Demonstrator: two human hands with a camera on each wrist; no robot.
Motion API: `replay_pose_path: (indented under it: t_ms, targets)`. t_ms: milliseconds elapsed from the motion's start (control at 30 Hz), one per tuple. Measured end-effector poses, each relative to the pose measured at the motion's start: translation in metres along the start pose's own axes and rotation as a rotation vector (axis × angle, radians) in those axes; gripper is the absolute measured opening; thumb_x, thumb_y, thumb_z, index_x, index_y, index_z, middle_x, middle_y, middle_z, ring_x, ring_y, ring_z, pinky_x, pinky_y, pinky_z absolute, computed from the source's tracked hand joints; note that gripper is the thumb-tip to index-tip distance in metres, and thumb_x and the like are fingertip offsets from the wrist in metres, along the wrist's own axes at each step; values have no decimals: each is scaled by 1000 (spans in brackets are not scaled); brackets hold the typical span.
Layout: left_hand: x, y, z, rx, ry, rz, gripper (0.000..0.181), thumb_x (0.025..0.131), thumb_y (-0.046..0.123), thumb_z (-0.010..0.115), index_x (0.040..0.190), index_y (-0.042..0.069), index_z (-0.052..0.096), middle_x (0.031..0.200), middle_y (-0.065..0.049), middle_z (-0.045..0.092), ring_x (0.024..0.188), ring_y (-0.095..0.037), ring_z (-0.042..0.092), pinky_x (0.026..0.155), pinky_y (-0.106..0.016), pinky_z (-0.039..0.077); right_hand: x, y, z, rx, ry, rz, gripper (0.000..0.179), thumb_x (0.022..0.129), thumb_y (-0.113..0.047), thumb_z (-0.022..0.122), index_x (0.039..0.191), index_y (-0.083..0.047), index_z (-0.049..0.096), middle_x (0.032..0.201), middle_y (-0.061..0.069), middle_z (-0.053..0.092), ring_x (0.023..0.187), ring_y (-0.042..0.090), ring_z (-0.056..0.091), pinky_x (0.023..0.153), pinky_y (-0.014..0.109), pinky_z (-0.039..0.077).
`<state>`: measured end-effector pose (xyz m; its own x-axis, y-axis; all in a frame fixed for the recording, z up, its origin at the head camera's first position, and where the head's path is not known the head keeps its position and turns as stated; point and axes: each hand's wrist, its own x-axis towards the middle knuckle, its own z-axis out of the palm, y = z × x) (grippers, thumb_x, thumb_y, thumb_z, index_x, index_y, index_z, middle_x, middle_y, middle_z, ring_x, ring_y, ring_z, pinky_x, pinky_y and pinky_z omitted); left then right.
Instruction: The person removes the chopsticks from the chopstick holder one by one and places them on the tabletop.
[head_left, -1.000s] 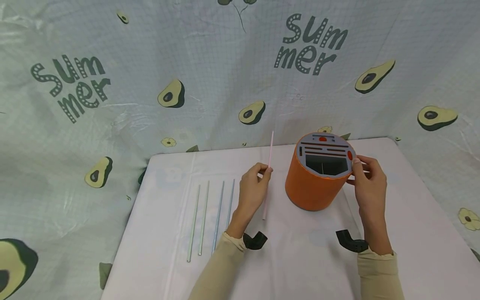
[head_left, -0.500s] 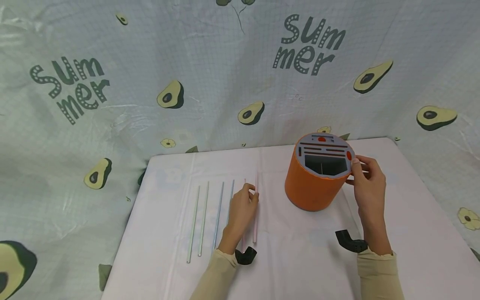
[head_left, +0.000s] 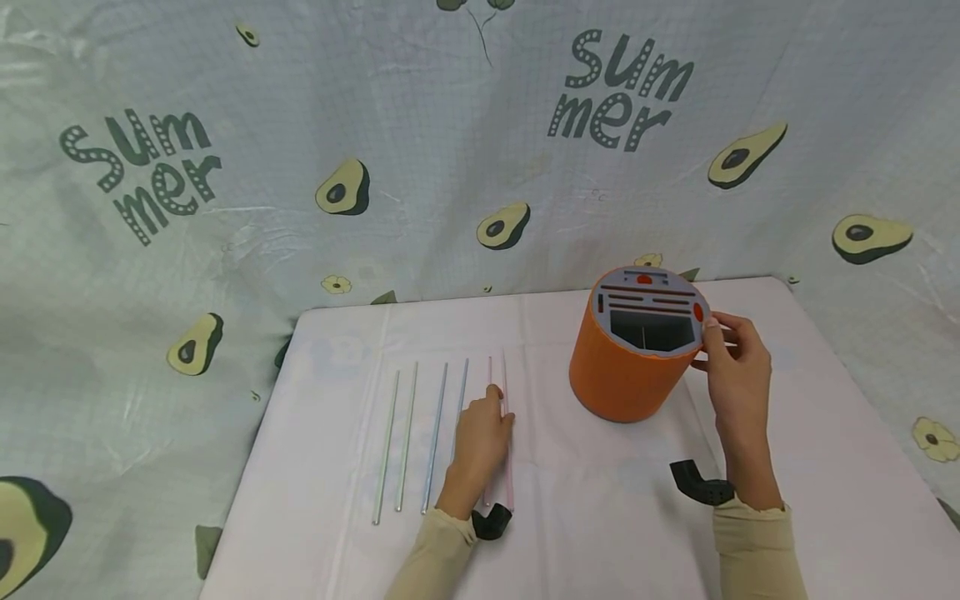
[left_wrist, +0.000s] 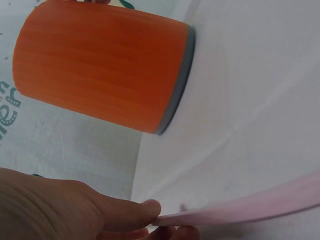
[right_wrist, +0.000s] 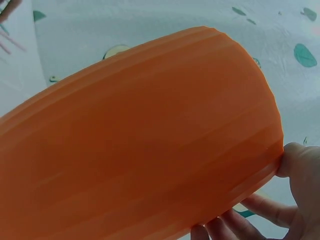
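Note:
My left hand (head_left: 478, 440) is low over the table and pinches a pink straw (head_left: 510, 483) between thumb and fingers. In the left wrist view the thumb presses on the straw (left_wrist: 245, 211) near one end. Just left of it lies a second pink straw (head_left: 490, 368), partly hidden by the hand. An orange cylindrical holder (head_left: 624, 385) with a grey slotted top (head_left: 611, 340) stands to the right. My right hand (head_left: 738, 379) grips its upper right edge, thumb at the rim and fingers against the side, as the right wrist view also shows on the orange wall (right_wrist: 150, 130).
Two blue straws (head_left: 437, 433) and two green straws (head_left: 387, 450) lie side by side on the white-covered table (head_left: 600, 517), left of the left hand. A curtain (head_left: 420, 125) printed with avocados hangs behind the table's far edge.
My left hand has brought the pink straw down and to the left, from upright beside the holder to alongside the other pink straw. The right hand and holder stay put.

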<state>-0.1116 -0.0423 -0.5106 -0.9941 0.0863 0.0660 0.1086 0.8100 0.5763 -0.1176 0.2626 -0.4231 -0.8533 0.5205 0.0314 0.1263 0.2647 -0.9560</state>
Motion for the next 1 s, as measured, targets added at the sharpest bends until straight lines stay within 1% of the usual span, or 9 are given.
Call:
replay_pose_path:
  t_ms: [167, 267, 367, 500, 600, 700, 800, 900, 1000]
  targets:
    - [-1, -4, 5, 77, -6, 26, 21, 91, 7, 78, 98, -2, 61, 78, -23, 72, 62, -33, 71, 51, -39, 53, 2, 1, 0, 7, -25, 22, 43, 109, -43, 50, 146, -23, 58, 110, -16, 57, 99, 6, 59, 75, 7, 54]
    - [-2, -6, 6, 116, 7, 15, 22, 89, 6, 80, 96, -2, 59, 80, -23, 72, 69, -38, 73, 54, -43, 56, 2, 3, 3, 3, -41, 18, 44, 109, -43, 49, 147, -22, 57, 109, -16, 57, 100, 5, 60, 75, 8, 55]
    - [-4, -6, 7, 152, 8, 7, 25, 88, 5, 81, 98, -2, 60, 82, -23, 73, 72, -39, 74, 56, -44, 58, 1, 5, 5, -8, -55, 6, 44, 109, -43, 48, 148, -23, 56, 110, -17, 57, 101, 6, 59, 75, 8, 55]
    - [-5, -5, 8, 164, -15, 23, 25, 90, 6, 80, 101, -5, 60, 84, -23, 72, 74, -40, 75, 57, -43, 59, -1, 8, 1, -63, -79, -63, 47, 110, -44, 46, 150, -20, 54, 114, -13, 58, 100, 4, 58, 75, 7, 54]
    - [-5, -6, 3, 146, -40, 40, 24, 93, 8, 78, 102, -6, 61, 86, -23, 73, 73, -38, 75, 57, -40, 59, -2, 11, -7, -168, -123, -169, 50, 112, -43, 42, 153, -16, 50, 124, 0, 60, 98, -4, 57, 74, 5, 52]
    - [-2, -12, -13, 123, -69, 55, 23, 97, 14, 74, 107, -4, 63, 87, -19, 74, 68, -28, 73, 56, -33, 56, -4, 13, -17, -258, -140, -309, 49, 112, -40, 42, 152, -12, 51, 132, 12, 61, 96, -12, 54, 73, 1, 48]
    - [2, -22, -38, 116, -66, 100, 26, 99, 18, 72, 115, 0, 65, 82, -10, 73, 60, -16, 63, 53, -26, 49, -4, 14, -27, -322, -114, -448, 43, 112, -32, 46, 147, -9, 56, 131, 16, 64, 97, -14, 51, 77, -2, 42]
    - [5, -38, -68, 148, -11, 174, 26, 99, 21, 73, 118, 4, 67, 78, -1, 69, 56, -8, 53, 51, -23, 43, -4, 14, -38, -401, -84, -569, 38, 110, -23, 52, 145, -8, 59, 127, 17, 64, 101, -2, 54, 83, -2, 34]
    - [6, -56, -98, 219, 76, 255, 27, 98, 21, 75, 120, 7, 67, 84, 1, 69, 61, -10, 53, 52, -24, 44, -3, 14, -51, -503, -77, -691, 39, 106, -16, 60, 143, -7, 59, 127, 17, 63, 103, 18, 58, 82, 7, 34]
